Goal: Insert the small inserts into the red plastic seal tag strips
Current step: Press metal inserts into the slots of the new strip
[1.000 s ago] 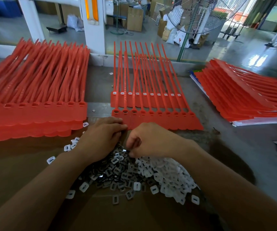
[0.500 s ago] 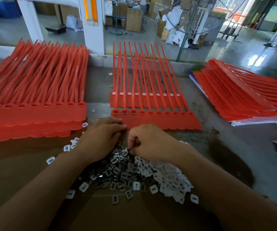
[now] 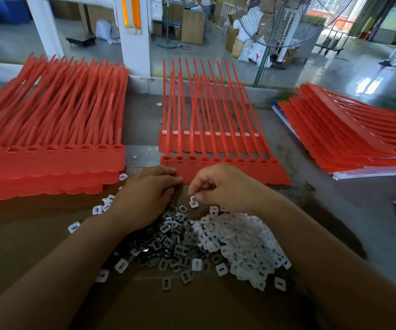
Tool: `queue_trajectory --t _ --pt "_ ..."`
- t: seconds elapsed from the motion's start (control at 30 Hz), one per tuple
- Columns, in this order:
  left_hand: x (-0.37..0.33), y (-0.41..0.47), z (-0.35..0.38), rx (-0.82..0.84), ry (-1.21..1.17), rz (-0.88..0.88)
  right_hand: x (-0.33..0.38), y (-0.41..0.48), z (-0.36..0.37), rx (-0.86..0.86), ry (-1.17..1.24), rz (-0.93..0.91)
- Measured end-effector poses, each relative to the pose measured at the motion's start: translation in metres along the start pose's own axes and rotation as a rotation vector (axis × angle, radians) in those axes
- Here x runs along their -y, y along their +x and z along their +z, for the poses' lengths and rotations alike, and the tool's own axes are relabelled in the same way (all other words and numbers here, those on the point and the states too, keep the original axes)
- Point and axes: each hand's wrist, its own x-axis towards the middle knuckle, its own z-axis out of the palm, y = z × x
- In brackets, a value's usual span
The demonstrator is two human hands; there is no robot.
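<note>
The left hand [image 3: 144, 198] and right hand [image 3: 225, 189] are bare; both forearms [image 3: 56, 270] are bare as far as they show.

The red seal tag strips [image 3: 273, 172] at centre are showing smooth moulded plastic with a slight sheen. The left stack [image 3: 49, 160] and the right stack [image 3: 339, 139] are looking the same. The white inserts [image 3: 239, 239] are appearing as matt, faintly translucent plastic, and the 1 white insert [image 3: 194, 203] pinched by the right hand [image 3: 225, 189] is matching them. The grey inserts [image 3: 173, 244] are glinting like metal. The brown sheet [image 3: 192, 310] beneath is looking like matt cardboard. The table [image 3: 335, 210] is showing a dull, scuffed grey surface. Flat white paper [image 3: 373, 172] is showing under the right stack. The floor [image 3: 368, 82] is reflecting light glossily.
</note>
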Motion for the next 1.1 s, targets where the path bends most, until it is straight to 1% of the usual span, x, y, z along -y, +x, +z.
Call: queue_trajectory --t 0.07,0.23,0.33,0.47,0.73,0.87,0.97,1.1 --pt "0.0 0.0 0.0 0.0 0.0 0.0 -0.002 0.002 -0.005 -0.031 0.004 0.035" --pt "0.001 0.0 0.001 -0.002 -0.021 0.0 -0.02 0.021 -0.023 -0.198 0.008 0.141" --pt "0.0 -0.001 0.0 -0.003 -0.038 0.0 -0.033 0.037 -0.03 -0.262 -0.002 0.204" --pt "0.0 -0.001 0.0 -0.01 -0.033 0.004 -0.04 0.056 -0.027 -0.337 0.029 0.211" --pt "0.0 -0.001 0.0 -0.011 -0.039 -0.001 -0.047 0.071 -0.015 -0.394 -0.004 0.196" --pt "-0.001 -0.002 -0.001 -0.003 -0.033 0.001 -0.048 0.073 -0.012 -0.397 -0.078 0.2" --pt "-0.002 -0.002 -0.003 0.001 -0.033 0.002 -0.046 0.075 -0.011 -0.398 -0.112 0.236" --pt "-0.002 -0.002 -0.003 0.004 -0.039 -0.003 -0.043 0.077 -0.013 -0.428 -0.064 0.304"
